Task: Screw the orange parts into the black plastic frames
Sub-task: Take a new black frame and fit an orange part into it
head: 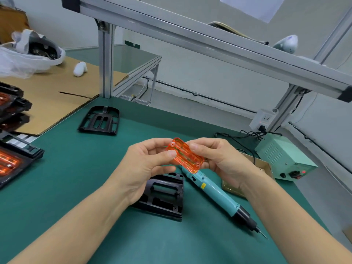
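A: Where is the orange part (pixel 184 155)?

B: Up in the air above the green table (pixel 76 168), held between both hands. It is a translucent ribbed rectangle with a screw eyelet at two opposite corners.

A: How does each grip sit on it?

B: The left hand (pixel 146 164) pinches its left edge, thumb on the upper face and fingers curled behind. The right hand (pixel 215 159) has its fingers curled round the right edge, the thumb lying along the top.

A: And the frame it belongs to?

B: A black plastic frame (pixel 163 197) lies flat on the table just below the orange part, partly hidden by the left wrist. A second black frame (pixel 100 120) lies well beyond the orange part, to its left.

A: The tool?

B: A teal electric screwdriver (pixel 219 195) lies on the table right of the orange part and below it, its bit pointing toward the near right; no hand touches it.

A: Anything further out?

B: To the right of the orange part, a pale green power supply box (pixel 283 159) with a red light. Far to its left, frames with orange parts fitted (pixel 11 159) sit stacked by a cardboard sheet (pixel 53 96).
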